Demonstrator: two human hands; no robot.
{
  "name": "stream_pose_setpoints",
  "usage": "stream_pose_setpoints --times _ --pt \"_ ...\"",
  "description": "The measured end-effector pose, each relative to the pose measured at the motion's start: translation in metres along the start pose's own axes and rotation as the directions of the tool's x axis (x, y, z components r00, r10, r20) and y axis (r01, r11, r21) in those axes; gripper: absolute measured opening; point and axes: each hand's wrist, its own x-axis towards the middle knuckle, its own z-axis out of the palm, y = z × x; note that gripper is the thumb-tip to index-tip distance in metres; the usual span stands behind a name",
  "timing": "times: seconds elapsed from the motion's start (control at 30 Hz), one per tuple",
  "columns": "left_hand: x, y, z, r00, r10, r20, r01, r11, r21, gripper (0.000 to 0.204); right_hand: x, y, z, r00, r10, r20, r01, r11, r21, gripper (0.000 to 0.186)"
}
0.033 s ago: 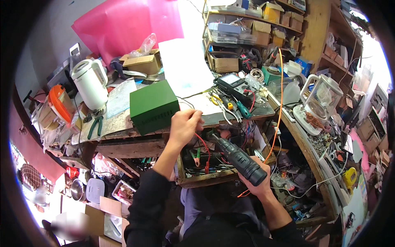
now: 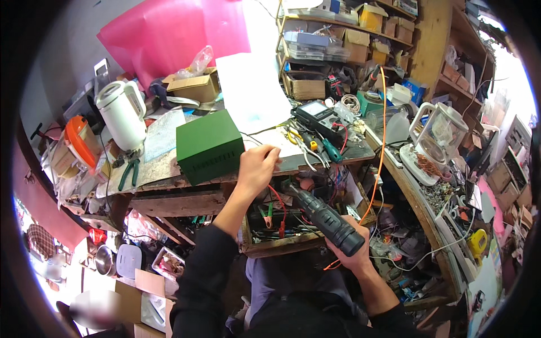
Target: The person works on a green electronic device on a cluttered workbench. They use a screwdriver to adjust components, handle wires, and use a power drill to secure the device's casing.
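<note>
A green metal box (image 2: 208,143) with a row of slots low on its front stands at the bench's front edge. Beside its right end is my left hand (image 2: 258,168), fingers curled together; anything pinched in them is hidden. My right hand (image 2: 354,248) grips a dark cordless drill (image 2: 327,219) over the open drawer, its front end pointing up and left toward my left hand. Under the drill, the drawer (image 2: 287,245) holds tools, a red lead and a green-handled clip (image 2: 269,216).
Green-handled pliers (image 2: 131,173) and a white jug (image 2: 121,115) stand left of the box. To its right lie yellow-handled pliers (image 2: 301,147), a teal screwdriver (image 2: 331,151) and a meter (image 2: 316,115). An orange cable (image 2: 383,141) hangs down by the right-hand bench.
My left hand has shifted slightly to the right and up beside the green box. The drill stays in my right hand almost unmoved.
</note>
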Motion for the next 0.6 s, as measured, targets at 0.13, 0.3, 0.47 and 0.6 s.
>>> stream_pose_setpoints --times 0.13,0.3,0.47,0.6 --pt "0.078 -0.046 0.036 0.971 0.239 0.031 -0.209 0.769 0.604 0.015 -0.016 -0.008 -0.012 1.000 -0.001 0.018 0.004 0.988 -0.157 0.035" --pt "0.121 -0.065 0.060 0.972 0.111 0.205 -0.232 0.543 0.807 0.019 -0.036 -0.015 -0.027 1.000 0.021 -0.001 -0.021 0.983 -0.182 0.031" --pt "0.119 -0.061 0.070 0.947 0.263 0.183 -0.296 0.500 0.814 0.014 -0.045 -0.010 -0.036 0.998 0.058 -0.034 -0.063 0.980 -0.191 0.032" --pt "0.114 -0.058 0.069 0.949 0.277 0.149 -0.286 0.557 0.780 0.013 -0.042 -0.007 -0.035 0.996 0.073 -0.052 -0.082 0.979 -0.188 0.033"
